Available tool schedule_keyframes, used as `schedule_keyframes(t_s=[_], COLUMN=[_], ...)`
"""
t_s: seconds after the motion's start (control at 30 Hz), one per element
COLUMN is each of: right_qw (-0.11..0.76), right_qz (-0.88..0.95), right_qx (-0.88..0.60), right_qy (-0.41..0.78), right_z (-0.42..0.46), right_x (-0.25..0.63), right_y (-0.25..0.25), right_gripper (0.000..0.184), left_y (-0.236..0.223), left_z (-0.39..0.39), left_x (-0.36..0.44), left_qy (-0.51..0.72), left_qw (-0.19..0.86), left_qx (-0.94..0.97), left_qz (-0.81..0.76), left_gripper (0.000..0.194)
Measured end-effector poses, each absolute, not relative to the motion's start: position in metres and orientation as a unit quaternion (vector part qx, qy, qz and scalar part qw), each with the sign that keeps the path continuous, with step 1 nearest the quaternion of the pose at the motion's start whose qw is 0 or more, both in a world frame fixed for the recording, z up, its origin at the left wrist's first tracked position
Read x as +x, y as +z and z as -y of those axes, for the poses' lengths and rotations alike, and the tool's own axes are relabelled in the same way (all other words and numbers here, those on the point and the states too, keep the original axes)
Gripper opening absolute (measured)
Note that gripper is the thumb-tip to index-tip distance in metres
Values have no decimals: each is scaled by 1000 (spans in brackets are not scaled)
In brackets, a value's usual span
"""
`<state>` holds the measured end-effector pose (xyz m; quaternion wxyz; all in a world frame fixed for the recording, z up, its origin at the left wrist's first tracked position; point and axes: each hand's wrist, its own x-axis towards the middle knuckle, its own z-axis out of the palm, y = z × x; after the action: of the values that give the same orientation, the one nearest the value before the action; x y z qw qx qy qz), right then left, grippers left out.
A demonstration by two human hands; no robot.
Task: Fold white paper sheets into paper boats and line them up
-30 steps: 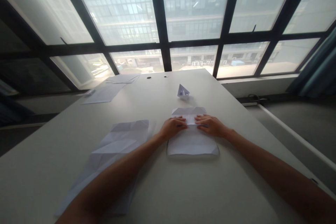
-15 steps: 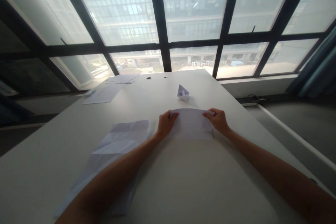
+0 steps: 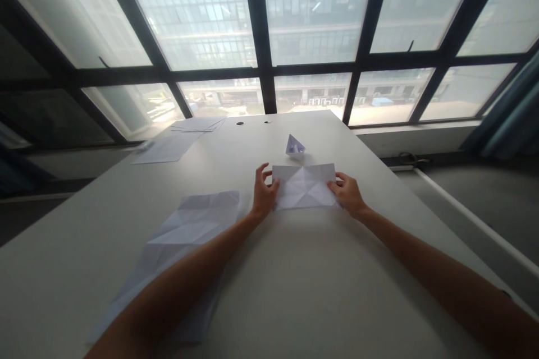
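A folded sheet of white paper point(image 3: 304, 188) with star-like creases is held up between both hands, tilted toward me. My left hand point(image 3: 265, 193) pinches its left edge between thumb and fingers, the index finger raised and curled away from it. At the right edge, my right hand point(image 3: 347, 193) grips the paper with the thumb in front and the fingers partly hidden behind. Just beyond the sheet stands a small folded paper boat point(image 3: 295, 147), apart from both hands. Beside my left forearm lies a large creased paper sheet point(image 3: 185, 230), partly covered by that arm.
Several flat paper sheets point(image 3: 168, 147) lie at the far left of the white table point(image 3: 295, 291). Two small dark holes are near the table's far edge. Dark-framed windows point(image 3: 311, 11) rise behind it, and a blue curtain point(image 3: 501, 118) hangs at the right.
The paper has turned from a plain, bowed face to a flatter face with crossing creases. Both hands have shifted their grip to its side edges, and the left index finger has lifted.
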<state>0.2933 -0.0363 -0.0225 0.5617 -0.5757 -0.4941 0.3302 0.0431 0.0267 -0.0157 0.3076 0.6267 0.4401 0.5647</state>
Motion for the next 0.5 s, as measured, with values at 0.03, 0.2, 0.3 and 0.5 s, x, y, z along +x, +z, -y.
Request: schedule_keyframes(t_s=[0.03, 0.2, 0.3, 0.5], right_qw=[544, 473, 458, 374], right_qz=[503, 560, 591, 634], right_qx=[-592, -618, -605, -661], right_qy=[317, 284, 274, 144], right_z=[36, 36, 38, 48], right_x=[295, 300, 295, 285], right_y=[-24, -29, -29, -23], right_gripper=[39, 38, 39, 53], left_y=[-17, -17, -18, -21], left_z=[-27, -20, -11, 1], left_x=[42, 41, 44, 48], left_qy=[556, 490, 361, 101], left_qw=[285, 136, 121, 83], left_qx=[637, 751, 853, 944], left_qz=[-451, -422, -358, -304], left_gripper=[53, 30, 22, 66])
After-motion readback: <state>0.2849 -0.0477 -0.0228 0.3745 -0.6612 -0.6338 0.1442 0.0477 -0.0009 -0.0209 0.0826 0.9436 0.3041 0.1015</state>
